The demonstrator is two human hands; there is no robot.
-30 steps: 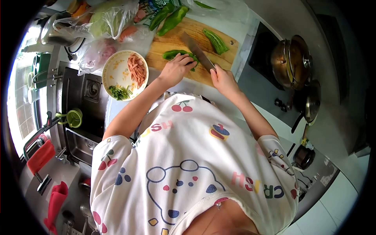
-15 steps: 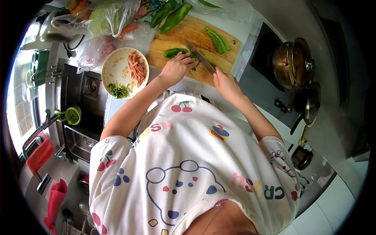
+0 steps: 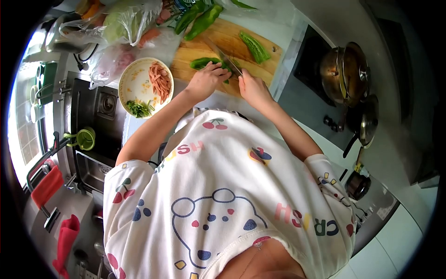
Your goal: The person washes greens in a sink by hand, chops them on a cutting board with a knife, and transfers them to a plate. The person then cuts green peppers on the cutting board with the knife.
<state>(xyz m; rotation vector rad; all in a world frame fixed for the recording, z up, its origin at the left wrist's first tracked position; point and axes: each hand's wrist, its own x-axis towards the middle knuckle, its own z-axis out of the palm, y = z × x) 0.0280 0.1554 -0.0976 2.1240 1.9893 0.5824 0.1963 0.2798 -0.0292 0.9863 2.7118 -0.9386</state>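
On the wooden cutting board (image 3: 272, 38), my left hand (image 3: 208, 80) presses down a piece of green pepper (image 3: 200, 63), its fingers curled over it. My right hand (image 3: 253, 89) grips the handle of a kitchen knife (image 3: 216, 50), whose blade lies slantwise beside my left fingertips, against the pepper. A halved green pepper (image 3: 254, 47) rests on the right of the board, cut side showing. Left of my left hand stands a round plate (image 3: 132, 80) with pinkish strips of sliced meat (image 3: 160, 83) and chopped greens (image 3: 138, 109).
Whole green peppers (image 3: 204, 21) lie at the board's far edge. Plastic bags of produce (image 3: 121, 28) are at the back left. A sink (image 3: 100, 160) with a green cup (image 3: 86, 139) is on the left. To the right, a lidded pot (image 3: 341, 74) sits on the stove (image 3: 304, 88).
My right hand and the knife have shifted left and away from me, bringing the knife handle closer to my left hand. The left hand still holds the pepper. The view has shifted slightly.
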